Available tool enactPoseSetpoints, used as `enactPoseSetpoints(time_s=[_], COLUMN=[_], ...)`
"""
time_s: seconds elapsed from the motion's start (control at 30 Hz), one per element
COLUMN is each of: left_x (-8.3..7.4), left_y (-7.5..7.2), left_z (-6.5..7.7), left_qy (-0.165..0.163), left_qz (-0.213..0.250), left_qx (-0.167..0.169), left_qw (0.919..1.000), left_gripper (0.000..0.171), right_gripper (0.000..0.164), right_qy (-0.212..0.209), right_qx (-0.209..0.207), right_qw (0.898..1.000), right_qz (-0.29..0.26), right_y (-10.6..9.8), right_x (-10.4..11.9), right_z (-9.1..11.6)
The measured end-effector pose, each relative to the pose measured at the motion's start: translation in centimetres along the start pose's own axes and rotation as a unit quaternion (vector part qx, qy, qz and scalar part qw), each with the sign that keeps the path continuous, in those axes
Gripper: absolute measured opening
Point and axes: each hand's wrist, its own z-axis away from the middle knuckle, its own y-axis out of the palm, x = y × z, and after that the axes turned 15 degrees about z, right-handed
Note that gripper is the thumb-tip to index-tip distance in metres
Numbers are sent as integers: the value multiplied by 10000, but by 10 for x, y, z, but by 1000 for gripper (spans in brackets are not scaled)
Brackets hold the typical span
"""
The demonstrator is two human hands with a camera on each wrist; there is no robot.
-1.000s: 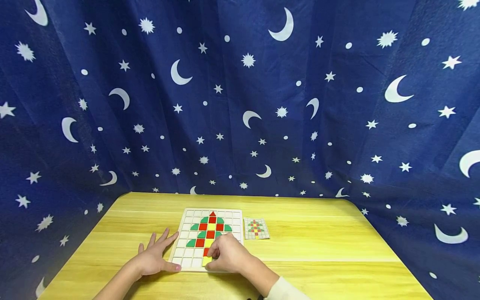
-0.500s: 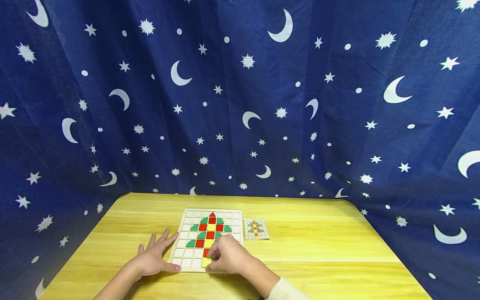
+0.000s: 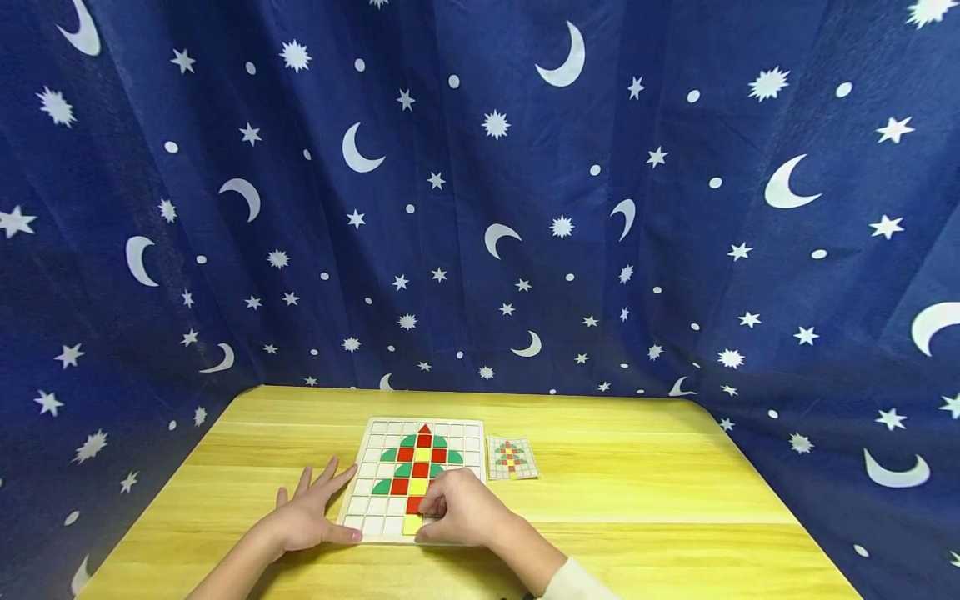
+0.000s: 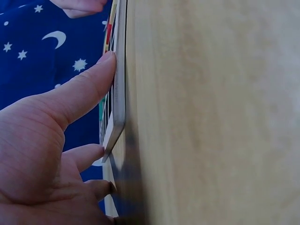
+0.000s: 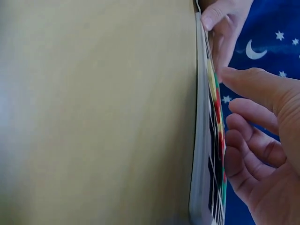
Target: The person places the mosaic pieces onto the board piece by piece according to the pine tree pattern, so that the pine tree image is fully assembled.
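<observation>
A white square grid board [image 3: 377, 505] lies on the table, its red, yellow and green tiles forming a tree shape. My left hand [image 3: 300, 517] rests at the board's left side with fingers spread; in the left wrist view the thumb [image 4: 89, 82] presses on the board's near edge [image 4: 120, 89]. Over the lower right of the board is my right hand [image 3: 468, 510], fingers loosely bent, just right of a yellow tile [image 3: 412, 525] at the trunk's foot. The right wrist view shows thumb and index finger apart with nothing between them. This hand hides the lower right squares.
A small pattern card [image 3: 532, 467] printed with the same tree lies right of the board. The light wooden table [image 3: 637, 483] stretches away to the right. Behind it hangs a dark blue curtain [image 3: 450, 217] with white moons and stars.
My right hand has shifted slightly right, off the yellow tile, so more of that tile shows. The left hand has stayed still at the board's side.
</observation>
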Motion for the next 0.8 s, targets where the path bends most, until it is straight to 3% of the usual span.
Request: enactPoseSetpoints(time_s=[0.23, 0.5, 0.8], left_x=[-6, 8, 26], left_y=[-2, -1, -1], left_z=[3, -4, -9], left_qy=[-102, -20, 14], left_qz=[9, 74, 193], left_qx=[65, 65, 39], left_qw=[9999, 9999, 9998], left_gripper=[121, 126, 127], right_gripper=[15, 12, 13], right_qy=[289, 384, 636], right_qx=[-242, -690, -1268], right_qw=[9984, 9918, 9871], right_qz=[-410, -1001, -736], right_y=[-4, -15, -29], right_x=[-16, -34, -63], right_z=[10, 26, 45])
